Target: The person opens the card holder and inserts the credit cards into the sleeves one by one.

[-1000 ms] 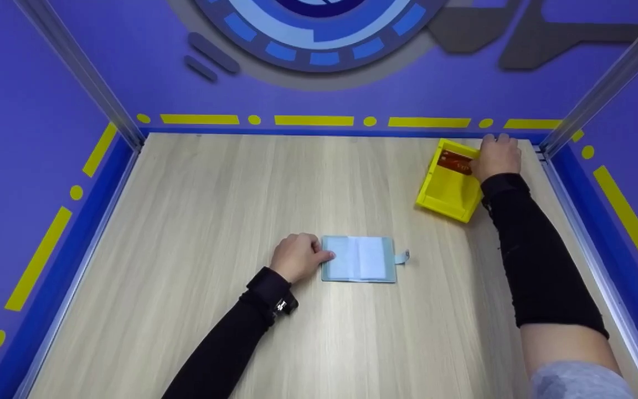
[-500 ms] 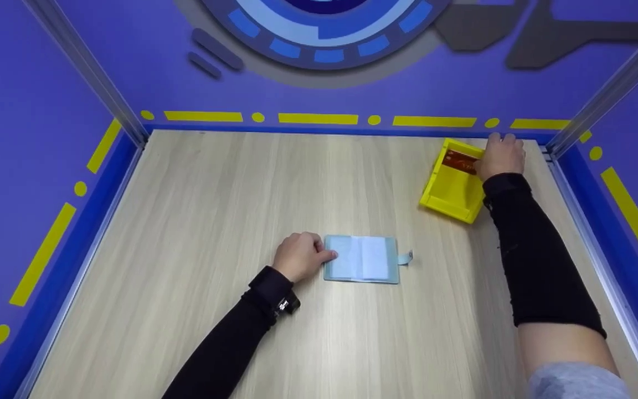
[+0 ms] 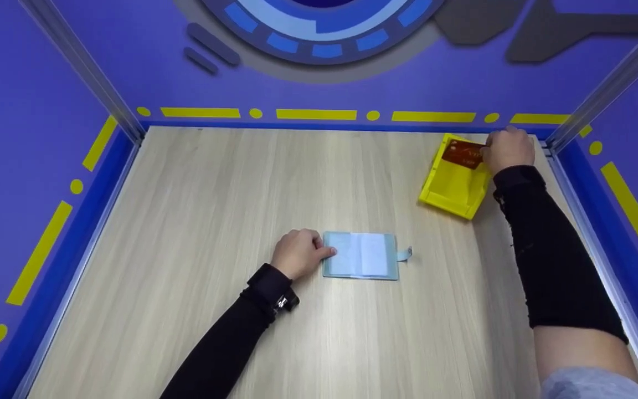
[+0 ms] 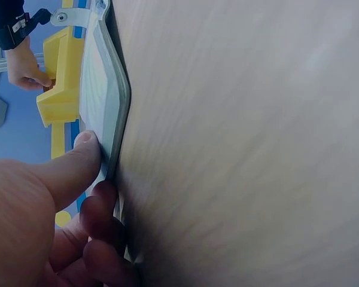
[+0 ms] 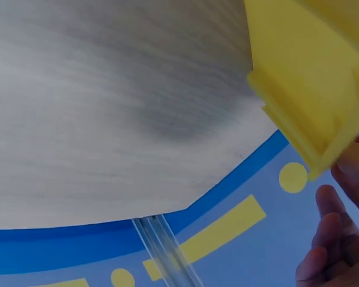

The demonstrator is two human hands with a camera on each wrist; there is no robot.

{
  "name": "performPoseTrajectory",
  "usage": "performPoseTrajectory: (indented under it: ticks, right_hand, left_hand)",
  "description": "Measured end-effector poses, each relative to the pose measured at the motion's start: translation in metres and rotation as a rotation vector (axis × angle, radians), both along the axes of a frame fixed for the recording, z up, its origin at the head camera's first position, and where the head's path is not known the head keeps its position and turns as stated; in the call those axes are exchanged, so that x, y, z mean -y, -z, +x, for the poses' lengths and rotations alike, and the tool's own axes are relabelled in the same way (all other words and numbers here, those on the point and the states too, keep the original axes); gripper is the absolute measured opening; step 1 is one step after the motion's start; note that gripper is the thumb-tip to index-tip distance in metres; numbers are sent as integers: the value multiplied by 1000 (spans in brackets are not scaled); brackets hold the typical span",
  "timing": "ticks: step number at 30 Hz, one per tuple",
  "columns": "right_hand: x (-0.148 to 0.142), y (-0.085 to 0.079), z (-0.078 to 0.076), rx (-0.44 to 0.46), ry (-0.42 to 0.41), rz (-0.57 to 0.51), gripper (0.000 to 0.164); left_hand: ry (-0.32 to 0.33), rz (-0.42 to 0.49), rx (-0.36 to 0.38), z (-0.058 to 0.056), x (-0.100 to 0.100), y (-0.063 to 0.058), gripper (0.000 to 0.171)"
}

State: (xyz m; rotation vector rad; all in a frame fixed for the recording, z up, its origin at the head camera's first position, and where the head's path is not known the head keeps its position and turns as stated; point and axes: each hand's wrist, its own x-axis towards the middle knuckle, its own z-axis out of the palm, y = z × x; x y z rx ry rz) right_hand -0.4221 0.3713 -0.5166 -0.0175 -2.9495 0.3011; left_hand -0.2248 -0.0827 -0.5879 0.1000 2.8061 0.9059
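Note:
A light-blue card holder (image 3: 374, 255) lies spread flat on the table, with pale sleeve pages and a snap strap (image 3: 404, 254) sticking out on its right. My left hand (image 3: 298, 255) pinches its left edge, thumb on top and fingers curled at the edge, as the left wrist view also shows. At the back right stands a yellow bin (image 3: 452, 191). Over its far end, a dark red card (image 3: 463, 154) with "VIP" lettering is held at its right end by my right hand (image 3: 510, 149). The bin (image 5: 314, 66) hides most of that grip in the right wrist view.
The wooden table (image 3: 214, 188) is bounded by blue-purple walls (image 3: 319, 94) at the back and both sides. Metal posts (image 3: 83, 72) rise at the back corners. The bin is close to the back edge.
My right hand has moved up and to the right, drawing the card higher so more of its face shows above the bin. The left hand stays at the card holder's edge.

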Motion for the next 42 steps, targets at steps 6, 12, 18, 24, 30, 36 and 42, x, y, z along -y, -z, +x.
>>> performPoseTrajectory:
  ticks: [6,12,18,24,30,36,42]
  right_hand:
    - [-5,-13,6,-19,-73,-54,21]
    - [-8,-36,14,-16,-127,-171,26]
    - [9,-55,31,-55,-35,-284,37]
    - [48,-59,60,38,-37,-400,43]
    - [82,-52,98,165,-72,-543,42]
    - [116,-25,139,278,-145,-576,34]
    - [143,7,164,399,-210,-581,25]
  left_hand:
    - [2,7,-1,0,0,1,39]
    - [-3,0,-1,0,0,1,39]
    - [-5,-11,-1,0,1,0,39]
    - [1,-9,-5,1,1,0,39]
    - [-4,0,12,0,-1,0,38]
    - [-6,-2,7,0,-1,0,38]
    - [-13,1,8,0,-1,0,37]
